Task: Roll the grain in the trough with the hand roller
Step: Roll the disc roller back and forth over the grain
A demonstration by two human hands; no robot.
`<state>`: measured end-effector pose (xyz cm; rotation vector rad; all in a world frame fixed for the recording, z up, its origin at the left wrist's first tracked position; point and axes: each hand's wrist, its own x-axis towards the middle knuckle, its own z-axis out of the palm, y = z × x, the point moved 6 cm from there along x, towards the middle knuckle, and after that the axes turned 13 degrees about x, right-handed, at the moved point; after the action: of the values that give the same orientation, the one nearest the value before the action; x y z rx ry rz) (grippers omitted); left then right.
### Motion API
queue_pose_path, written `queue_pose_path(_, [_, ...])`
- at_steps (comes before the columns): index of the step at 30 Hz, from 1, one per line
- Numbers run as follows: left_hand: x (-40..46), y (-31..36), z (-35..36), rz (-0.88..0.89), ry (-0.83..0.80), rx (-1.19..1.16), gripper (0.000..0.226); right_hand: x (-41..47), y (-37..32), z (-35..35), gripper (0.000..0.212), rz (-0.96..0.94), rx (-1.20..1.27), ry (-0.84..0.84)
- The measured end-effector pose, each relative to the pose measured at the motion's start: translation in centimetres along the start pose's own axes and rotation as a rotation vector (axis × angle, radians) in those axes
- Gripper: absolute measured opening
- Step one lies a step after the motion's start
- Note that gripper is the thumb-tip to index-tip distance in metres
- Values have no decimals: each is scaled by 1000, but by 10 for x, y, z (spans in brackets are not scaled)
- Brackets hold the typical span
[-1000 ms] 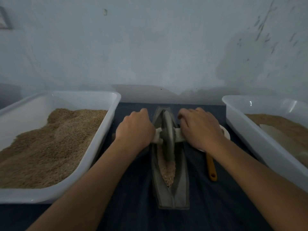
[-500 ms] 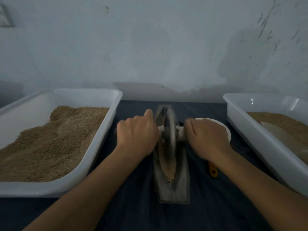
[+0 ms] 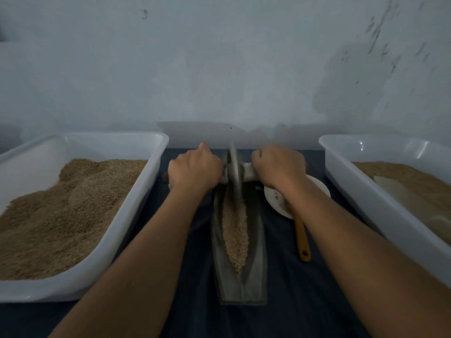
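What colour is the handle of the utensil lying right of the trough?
Yellow-orange: the utensil handle shows best in the head view, beside the trough.

Grain-processing workroom, bare plastered wall, white tubs of grain

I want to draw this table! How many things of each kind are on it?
White plastic tubs of brown grain: 2
Grey boat-shaped trough: 1
Grey disc hand roller: 1
White round dish: 1
Yellow-handled utensil: 1
Total: 6
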<state>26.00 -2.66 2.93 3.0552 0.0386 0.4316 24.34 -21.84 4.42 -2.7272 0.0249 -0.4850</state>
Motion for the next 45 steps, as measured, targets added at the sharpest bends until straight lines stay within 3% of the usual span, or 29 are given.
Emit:
queue_pose_path(2, [5,4,0,4,41,-14,22,4,4,2,40,6,23,14])
queue_pose_path(5, [-22,2,-6,59,145,53,21,-33,-5,-3,32,-144,-20,32])
queue_pose_path(8, [-77,1,-18,265,282,243,30,-87,-9,-15,43,-209,11,14])
queue_pose_path(13, [-135,-17,-32,418,221,192,50,-143,-20,-42,61,-241,-39,30])
queue_pose_path(16, [-116,-14,-24,372,198,160,38,-117,-33,-37,56,-221,-78,3])
queue_pose_path(20, [-56,-4,-7,171,189,139,33,-41,-29,-6,42,-83,-11,-113])
queue_pose_path(23, [-20,3,-1,86,170,67,26,-5,-14,3,42,12,56,-49])
queue_pose_path(26, [-13,3,-1,85,154,43,29,-3,-15,6,45,7,59,-26])
queue_pose_path(30, [-65,0,-8,236,318,256,33,-49,-28,-2,49,-114,-49,9])
queue_pose_path(35, [-122,-16,-28,367,327,98,45,-125,-32,-20,61,-190,-18,37])
queue_pose_path(39, [-125,-18,-28,422,362,106,42,-120,-40,-20,73,-177,-42,25])
queue_pose_path(42, [-91,-2,-20,379,394,248,45,-79,-25,1,56,-62,-51,-88])
queue_pose_path(45, [-29,4,-5,231,188,158,39,-30,-12,11,59,32,-53,-132])
